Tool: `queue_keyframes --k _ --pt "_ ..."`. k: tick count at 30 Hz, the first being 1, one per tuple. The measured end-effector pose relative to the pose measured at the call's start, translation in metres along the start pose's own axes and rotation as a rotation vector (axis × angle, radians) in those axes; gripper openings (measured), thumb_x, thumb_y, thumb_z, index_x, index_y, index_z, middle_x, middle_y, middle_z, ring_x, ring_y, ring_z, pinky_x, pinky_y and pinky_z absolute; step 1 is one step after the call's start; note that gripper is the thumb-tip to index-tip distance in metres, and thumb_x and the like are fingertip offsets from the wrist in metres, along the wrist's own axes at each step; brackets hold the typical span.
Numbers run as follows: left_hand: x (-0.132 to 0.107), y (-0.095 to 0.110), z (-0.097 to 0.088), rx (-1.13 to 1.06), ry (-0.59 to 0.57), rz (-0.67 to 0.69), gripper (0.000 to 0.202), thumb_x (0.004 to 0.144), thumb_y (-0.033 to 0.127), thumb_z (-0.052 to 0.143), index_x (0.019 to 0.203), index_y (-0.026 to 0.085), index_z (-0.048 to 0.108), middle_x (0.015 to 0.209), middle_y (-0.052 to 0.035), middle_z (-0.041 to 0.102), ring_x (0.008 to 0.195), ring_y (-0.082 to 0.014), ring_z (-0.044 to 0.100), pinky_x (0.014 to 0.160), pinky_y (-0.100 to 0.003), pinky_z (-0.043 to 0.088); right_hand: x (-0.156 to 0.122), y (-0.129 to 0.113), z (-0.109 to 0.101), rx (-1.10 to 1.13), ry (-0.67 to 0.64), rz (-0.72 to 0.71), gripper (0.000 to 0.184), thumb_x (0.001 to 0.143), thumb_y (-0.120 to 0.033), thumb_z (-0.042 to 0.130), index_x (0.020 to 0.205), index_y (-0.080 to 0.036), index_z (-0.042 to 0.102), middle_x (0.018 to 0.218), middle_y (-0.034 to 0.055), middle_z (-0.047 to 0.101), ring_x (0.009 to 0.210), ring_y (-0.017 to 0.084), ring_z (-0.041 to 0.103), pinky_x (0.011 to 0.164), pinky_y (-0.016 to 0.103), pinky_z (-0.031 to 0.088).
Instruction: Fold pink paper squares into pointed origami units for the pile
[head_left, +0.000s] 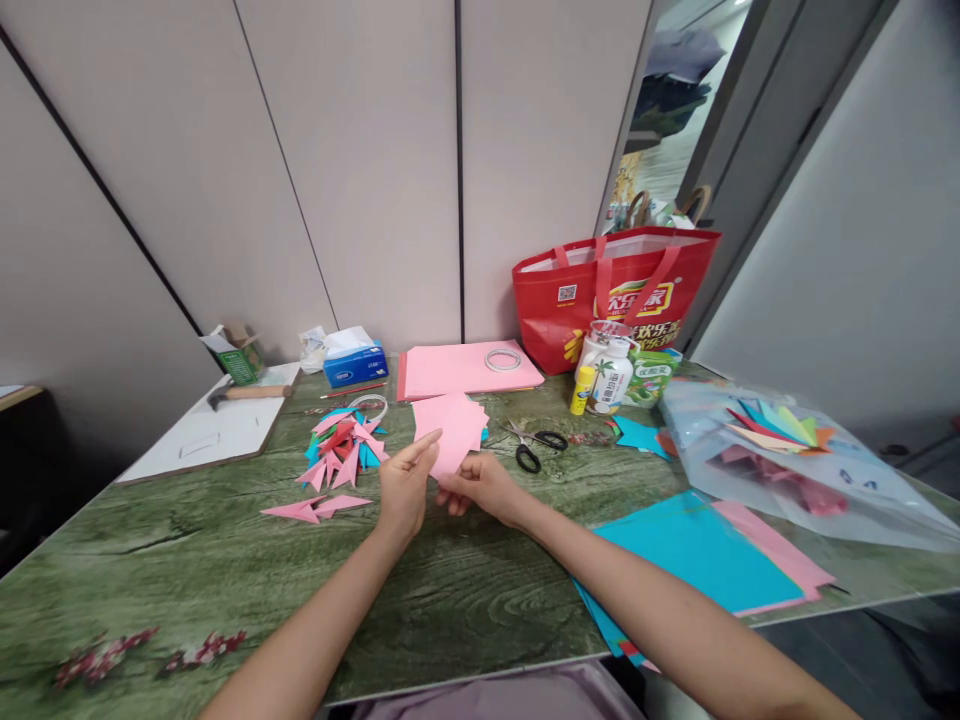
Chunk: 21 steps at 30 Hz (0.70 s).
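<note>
Both my hands hold one small pink paper square point(454, 440) just above the green table point(225, 560). My left hand point(405, 490) pinches its left edge with thumb and fingers. My right hand point(484, 487) grips its lower right edge with fingers curled. Under the held sheet lies a small stack of pink squares point(472, 418). To the left is a heap of folded pink, blue and red paper pieces point(345, 445), and two pink folded pieces point(315, 508) lie nearer me.
Black scissors point(536, 445) lie right of the stack. Large pink sheets with a tape roll point(504, 359), a tissue box point(354, 365), glue stick point(579, 390), jar point(609, 370), red bag point(615, 290), a plastic bag of paper point(780, 450) and blue and pink sheets point(697, 550) surround them.
</note>
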<state>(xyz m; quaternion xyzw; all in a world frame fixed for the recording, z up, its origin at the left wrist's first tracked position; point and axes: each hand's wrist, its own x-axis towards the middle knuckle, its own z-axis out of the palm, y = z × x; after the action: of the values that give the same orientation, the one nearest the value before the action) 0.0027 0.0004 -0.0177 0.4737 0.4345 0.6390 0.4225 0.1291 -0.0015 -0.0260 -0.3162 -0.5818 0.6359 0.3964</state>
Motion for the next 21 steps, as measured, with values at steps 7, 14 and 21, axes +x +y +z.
queue_keyframes --k 7,14,21 --pt "0.0 -0.001 0.0 0.005 -0.001 -0.009 0.028 0.062 0.025 0.065 0.088 0.016 0.068 0.092 -0.0098 0.069 0.086 -0.022 0.061 0.073 -0.032 0.047 0.0 0.001 -0.001 -0.027 0.01 -0.017 0.035 0.061 -0.046 0.064 0.06 -0.011 0.06 0.056 0.0015 0.064 0.04 0.006 0.052 0.042 0.018 0.042" --pt "-0.001 0.001 0.002 -0.05 -0.014 -0.026 0.027 0.063 0.023 0.064 0.088 0.015 0.068 0.098 -0.0097 0.067 0.093 -0.022 0.059 0.079 -0.032 0.045 0.001 -0.001 -0.004 0.042 0.134 -0.019 0.035 0.055 -0.045 0.068 0.058 -0.012 0.055 0.049 -0.0011 0.06 0.042 0.008 0.054 0.043 0.019 0.044" --pt "0.001 0.001 0.001 -0.066 -0.014 -0.027 0.027 0.061 0.024 0.066 0.087 0.015 0.069 0.096 -0.0107 0.067 0.092 -0.023 0.06 0.078 -0.034 0.046 0.003 -0.004 -0.01 0.107 0.221 -0.018 0.034 0.056 -0.044 0.068 0.06 -0.014 0.053 0.051 -0.0019 0.06 0.044 0.009 0.054 0.041 0.019 0.043"
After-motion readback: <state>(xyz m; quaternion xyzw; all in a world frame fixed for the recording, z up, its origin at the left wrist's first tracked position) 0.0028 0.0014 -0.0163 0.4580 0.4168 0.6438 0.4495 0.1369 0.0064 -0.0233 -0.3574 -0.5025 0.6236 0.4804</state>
